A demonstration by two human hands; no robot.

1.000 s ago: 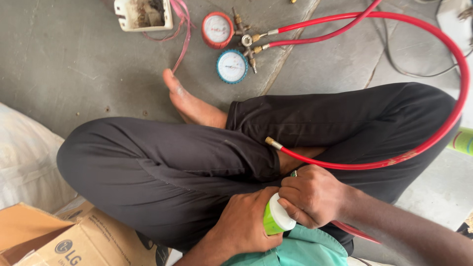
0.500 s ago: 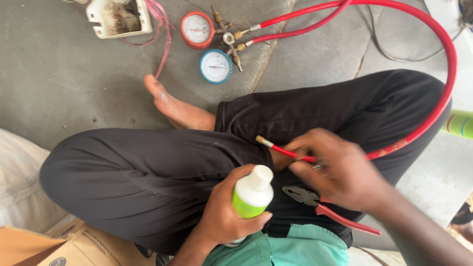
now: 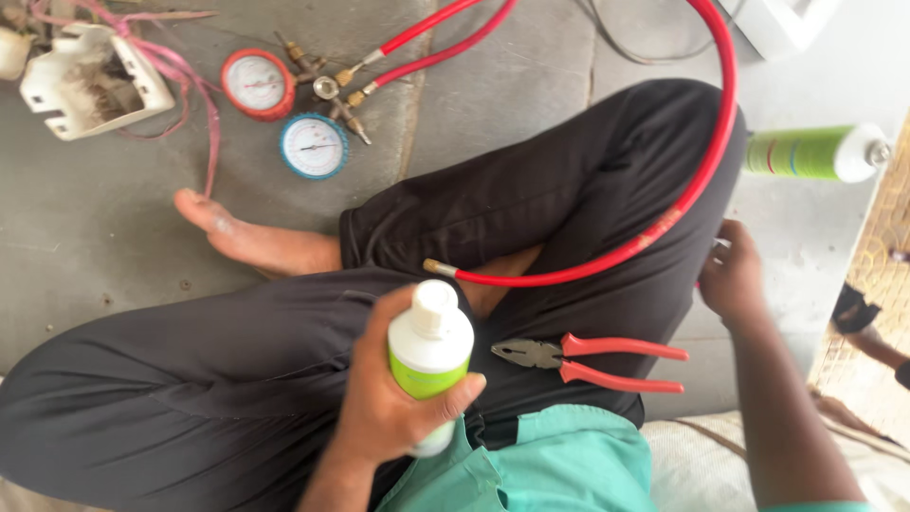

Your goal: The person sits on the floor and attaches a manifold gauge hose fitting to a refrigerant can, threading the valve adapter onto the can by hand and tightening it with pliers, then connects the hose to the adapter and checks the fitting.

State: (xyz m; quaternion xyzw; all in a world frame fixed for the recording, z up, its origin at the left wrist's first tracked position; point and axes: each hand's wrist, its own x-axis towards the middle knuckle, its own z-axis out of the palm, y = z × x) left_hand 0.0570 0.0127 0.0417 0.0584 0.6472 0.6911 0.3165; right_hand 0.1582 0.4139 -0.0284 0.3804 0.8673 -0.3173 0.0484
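Left hand grasps a white-and-green bottle upright over the lap; right hand rests at the outer knee, touching the red hose, grip unclear; red-handled pliers lie on the thigh beside the bottle.

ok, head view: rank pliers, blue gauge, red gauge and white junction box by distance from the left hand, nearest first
From the left hand, which holds the white-capped bottle:
1. Pliers, just right of it, on the lap.
2. Blue gauge, up-left on the floor.
3. Red gauge, beyond the blue one.
4. White junction box, far top left.
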